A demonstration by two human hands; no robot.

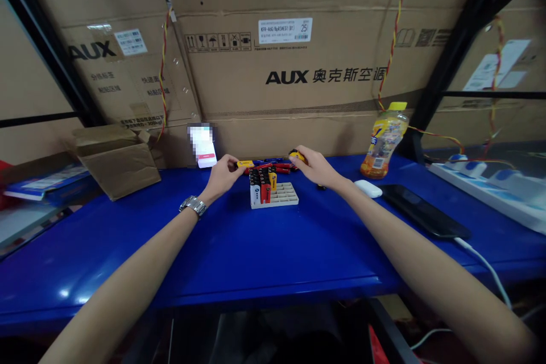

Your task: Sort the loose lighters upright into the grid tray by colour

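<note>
My left hand [224, 173], wearing a metal watch [193, 205], pinches a yellow lighter [245, 164] just behind the left end of a pale tray [285, 200]. In my right hand [314, 164] is another yellow lighter [297, 155], held behind and right of the tray. White, red and yellow lighters [265, 193] with black tops stand upright in the tray's left part; the slots to the right show bare. Several red and blue lighters [279, 167] lie in a pile behind the tray, partly hidden by the standing ones.
On the blue table [273, 256], a lit phone [205, 148] leans at the back and an open cardboard box [119, 162] stands left. Rightward are a drink bottle [385, 139], a white case [368, 188], a black phone [424, 210] on a cable, and a power strip [490, 193].
</note>
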